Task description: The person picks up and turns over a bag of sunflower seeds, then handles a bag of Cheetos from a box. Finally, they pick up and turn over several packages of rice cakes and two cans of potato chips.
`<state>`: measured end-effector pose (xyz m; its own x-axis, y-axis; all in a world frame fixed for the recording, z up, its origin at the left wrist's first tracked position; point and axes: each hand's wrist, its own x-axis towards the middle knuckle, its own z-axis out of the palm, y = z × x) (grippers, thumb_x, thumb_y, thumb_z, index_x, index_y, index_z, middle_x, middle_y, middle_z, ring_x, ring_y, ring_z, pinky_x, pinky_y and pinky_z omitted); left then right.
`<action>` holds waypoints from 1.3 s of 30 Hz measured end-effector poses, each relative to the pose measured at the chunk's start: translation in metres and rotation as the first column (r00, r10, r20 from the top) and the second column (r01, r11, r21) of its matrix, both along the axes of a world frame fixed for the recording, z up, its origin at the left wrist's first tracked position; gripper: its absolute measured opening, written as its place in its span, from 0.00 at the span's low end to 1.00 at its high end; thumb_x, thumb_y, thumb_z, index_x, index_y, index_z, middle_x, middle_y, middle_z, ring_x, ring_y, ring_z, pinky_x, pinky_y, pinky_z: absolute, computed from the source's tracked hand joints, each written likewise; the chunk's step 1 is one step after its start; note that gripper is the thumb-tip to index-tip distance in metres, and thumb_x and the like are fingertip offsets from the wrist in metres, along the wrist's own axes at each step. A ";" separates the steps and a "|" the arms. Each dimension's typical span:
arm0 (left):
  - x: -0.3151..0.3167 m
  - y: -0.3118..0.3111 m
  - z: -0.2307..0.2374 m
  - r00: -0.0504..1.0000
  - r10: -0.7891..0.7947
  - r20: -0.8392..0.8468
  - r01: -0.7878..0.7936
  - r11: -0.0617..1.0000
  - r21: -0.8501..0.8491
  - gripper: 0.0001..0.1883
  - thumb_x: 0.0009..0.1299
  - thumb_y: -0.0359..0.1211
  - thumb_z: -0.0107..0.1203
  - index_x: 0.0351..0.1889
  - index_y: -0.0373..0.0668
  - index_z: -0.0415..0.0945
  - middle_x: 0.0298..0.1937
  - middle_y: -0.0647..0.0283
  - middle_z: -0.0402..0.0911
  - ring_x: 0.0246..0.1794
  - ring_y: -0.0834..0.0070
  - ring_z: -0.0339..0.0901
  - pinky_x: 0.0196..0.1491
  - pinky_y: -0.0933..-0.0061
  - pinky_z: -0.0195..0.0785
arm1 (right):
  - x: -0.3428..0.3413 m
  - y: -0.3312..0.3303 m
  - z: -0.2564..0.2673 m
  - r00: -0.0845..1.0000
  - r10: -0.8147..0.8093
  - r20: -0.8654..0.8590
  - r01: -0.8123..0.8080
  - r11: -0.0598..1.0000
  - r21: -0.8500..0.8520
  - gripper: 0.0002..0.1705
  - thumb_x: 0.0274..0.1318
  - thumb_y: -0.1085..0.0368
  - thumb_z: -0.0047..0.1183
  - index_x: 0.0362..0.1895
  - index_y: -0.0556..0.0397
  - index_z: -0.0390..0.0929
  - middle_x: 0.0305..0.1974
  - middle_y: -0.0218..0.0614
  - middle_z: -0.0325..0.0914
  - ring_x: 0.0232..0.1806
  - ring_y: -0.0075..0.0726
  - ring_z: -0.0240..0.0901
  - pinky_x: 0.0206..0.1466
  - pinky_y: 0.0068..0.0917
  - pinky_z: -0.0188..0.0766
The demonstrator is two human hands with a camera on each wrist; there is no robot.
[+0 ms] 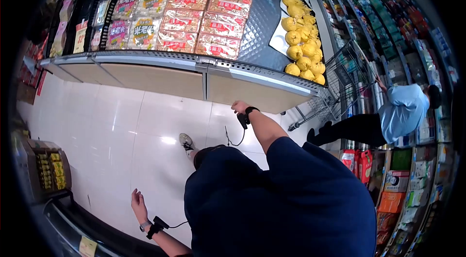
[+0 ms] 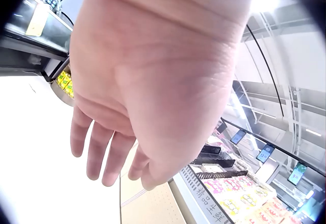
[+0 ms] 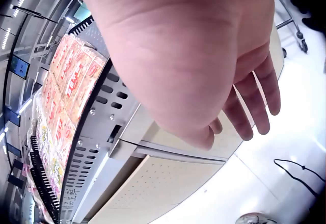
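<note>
While the right hand (image 1: 240, 107) hangs just beside the long cream-panelled display counter with its grey perforated metal rim (image 1: 160, 60), its fingers are loosely bent and nothing is in its hold; the left hand (image 1: 139, 205) hangs lower over the floor, equally empty, its fingers relaxed and nearly straight. A careless swing of the right arm could rap the knuckles on that rim, since the hand is so near. Trailing from the small black plastic device (image 1: 242, 121) at the right wrist, a thin black cable (image 3: 303, 167) loops freely and might snag on a corner or tangle at a leg. Nearest above this hand, the clear-wrapped packets with red labels (image 1: 223, 25) stand in 2 columns on the counter, reaching close to its front edge; a sleeve or cable brushing across could drag a front packet off. Farther along, the round yellow-wrapped items (image 1: 293, 38) are heaped at the counter's end, where a knock could set them rolling. Beyond them, the grey wire shopping cart (image 1: 343, 76) stands close to that end with 1 person in a light blue top (image 1: 403, 111) beside it, so stepping that way without looking risks a bump.
</note>
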<state>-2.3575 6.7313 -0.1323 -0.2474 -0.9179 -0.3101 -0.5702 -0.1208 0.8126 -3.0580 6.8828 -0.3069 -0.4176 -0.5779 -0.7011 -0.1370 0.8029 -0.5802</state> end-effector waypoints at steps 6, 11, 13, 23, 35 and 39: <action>0.015 0.209 -0.039 0.983 0.026 0.182 -0.056 0.985 0.161 0.21 0.75 0.31 0.51 0.64 0.36 0.70 0.51 0.48 0.81 0.50 0.65 0.79 0.55 0.65 0.71 | -0.016 0.160 -0.008 0.998 0.056 -0.006 -0.055 0.994 0.098 0.25 0.59 0.59 0.56 0.56 0.61 0.77 0.45 0.45 0.81 0.42 0.42 0.82 0.39 0.40 0.81; 0.009 0.417 -0.075 0.969 0.154 0.191 -0.212 0.918 0.335 0.21 0.73 0.32 0.54 0.63 0.37 0.72 0.48 0.51 0.82 0.47 0.66 0.79 0.51 0.67 0.71 | -0.105 0.295 -0.079 0.986 -0.053 -0.155 0.110 0.918 0.381 0.19 0.55 0.59 0.56 0.47 0.58 0.83 0.39 0.46 0.84 0.36 0.50 0.81 0.40 0.51 0.76; 0.004 0.487 -0.094 0.960 0.209 0.188 -0.266 0.889 0.371 0.21 0.72 0.32 0.55 0.62 0.37 0.73 0.47 0.52 0.82 0.46 0.67 0.78 0.50 0.68 0.71 | -0.173 0.359 -0.150 0.944 0.104 -0.315 0.034 0.914 0.405 0.16 0.55 0.60 0.52 0.42 0.56 0.84 0.39 0.48 0.84 0.39 0.48 0.82 0.41 0.51 0.75; -0.231 0.651 -0.077 0.974 0.060 0.220 -0.158 0.872 0.463 0.22 0.72 0.30 0.54 0.63 0.33 0.71 0.51 0.45 0.83 0.51 0.62 0.81 0.54 0.66 0.74 | -0.284 0.467 0.051 0.742 -0.129 -0.657 0.382 0.888 0.256 0.27 0.53 0.61 0.56 0.58 0.53 0.75 0.53 0.52 0.80 0.57 0.56 0.77 0.58 0.49 0.74; -0.292 0.751 0.026 0.887 -0.175 0.428 -0.069 0.865 0.497 0.22 0.72 0.34 0.53 0.63 0.36 0.72 0.50 0.42 0.84 0.50 0.55 0.83 0.53 0.62 0.76 | -0.370 0.582 -0.049 0.753 0.172 -0.635 0.018 0.959 0.282 0.48 0.57 0.64 0.57 0.77 0.48 0.45 0.60 0.57 0.72 0.59 0.59 0.72 0.60 0.48 0.72; -0.287 0.781 0.053 0.851 -0.122 0.511 -0.158 0.868 0.470 0.21 0.72 0.33 0.53 0.62 0.36 0.72 0.50 0.42 0.83 0.52 0.55 0.82 0.54 0.60 0.75 | -0.385 0.584 -0.033 0.730 0.296 -0.615 -0.105 0.939 0.328 0.26 0.59 0.69 0.47 0.62 0.54 0.65 0.48 0.58 0.80 0.51 0.63 0.77 0.53 0.53 0.73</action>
